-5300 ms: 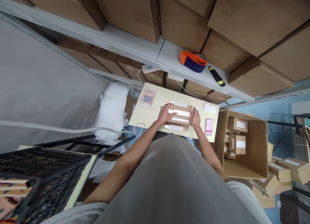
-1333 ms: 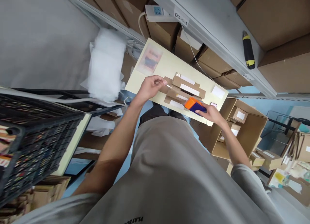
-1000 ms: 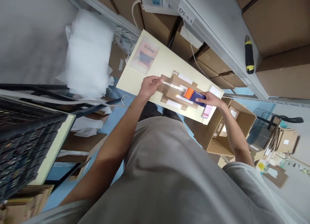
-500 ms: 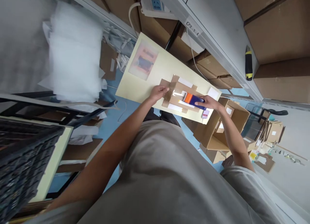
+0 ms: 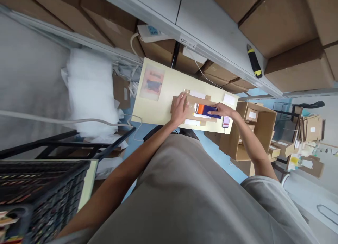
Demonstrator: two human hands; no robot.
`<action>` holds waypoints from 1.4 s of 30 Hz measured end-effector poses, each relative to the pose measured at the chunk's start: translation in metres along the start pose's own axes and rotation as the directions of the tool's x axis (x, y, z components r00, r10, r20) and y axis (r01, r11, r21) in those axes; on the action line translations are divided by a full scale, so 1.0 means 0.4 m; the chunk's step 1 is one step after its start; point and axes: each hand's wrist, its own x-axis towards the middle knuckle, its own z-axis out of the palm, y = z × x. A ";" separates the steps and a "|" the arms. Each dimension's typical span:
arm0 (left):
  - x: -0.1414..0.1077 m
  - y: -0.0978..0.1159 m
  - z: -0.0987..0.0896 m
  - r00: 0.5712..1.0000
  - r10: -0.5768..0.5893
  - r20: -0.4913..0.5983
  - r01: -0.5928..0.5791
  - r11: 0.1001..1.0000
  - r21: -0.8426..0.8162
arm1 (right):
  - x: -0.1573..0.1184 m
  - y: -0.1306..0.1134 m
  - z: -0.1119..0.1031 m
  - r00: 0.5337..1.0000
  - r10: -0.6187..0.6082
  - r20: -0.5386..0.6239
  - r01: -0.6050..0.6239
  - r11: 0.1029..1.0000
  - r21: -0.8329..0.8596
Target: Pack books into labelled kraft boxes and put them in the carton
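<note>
On the pale yellow board (image 5: 163, 103) lies a small cardboard box (image 5: 191, 114) with flaps and white paper patches at its sides. My left hand (image 5: 179, 110) rests on the box's left end, fingers stretched out and holding nothing. My right hand (image 5: 222, 110) is closed around the dark blue end of a blue and orange tape dispenser (image 5: 204, 109). The dispenser lies over the middle of the box, its orange end pointing left. A shiny clear strip shows beside that end. Whether the strip sticks to the cardboard, I cannot tell.
A phone (image 5: 226, 122) lies by the board's right end, and a printed sheet (image 5: 152, 83) at its left. Right of the board stands an open carton (image 5: 235, 145) with small boxes inside. A utility knife (image 5: 254, 62) lies on the grey shelf (image 5: 211, 32). A black crate (image 5: 60, 191) is lower left.
My left hand has gone from pinching the box's left flap to lying flat on top of the box. The dispenser stays over the box in my right hand. The camera view has turned.
</note>
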 end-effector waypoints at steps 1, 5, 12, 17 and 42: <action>0.010 0.022 0.013 0.999 0.039 0.015 -0.039 0.999 0.012 | 0.001 0.002 0.002 1.000 -0.006 -0.006 0.006 1.000 0.005; 0.039 0.055 0.065 0.997 0.051 0.052 -0.054 0.997 0.060 | 0.007 0.017 0.010 0.999 -0.028 -0.025 0.028 0.999 -0.017; 0.022 0.044 0.070 0.996 0.089 0.010 -0.090 0.987 0.131 | 0.026 0.044 0.023 0.996 -0.086 -0.011 0.085 0.992 -0.088; 0.022 0.058 0.063 0.995 0.095 -0.004 -0.092 0.971 0.222 | 0.028 0.039 0.025 0.996 -0.091 -0.019 0.085 0.975 -0.205; 0.035 0.051 0.091 1.000 -0.003 0.031 -0.009 0.934 0.358 | -0.152 0.220 0.000 0.992 -0.123 0.034 0.124 0.992 -0.007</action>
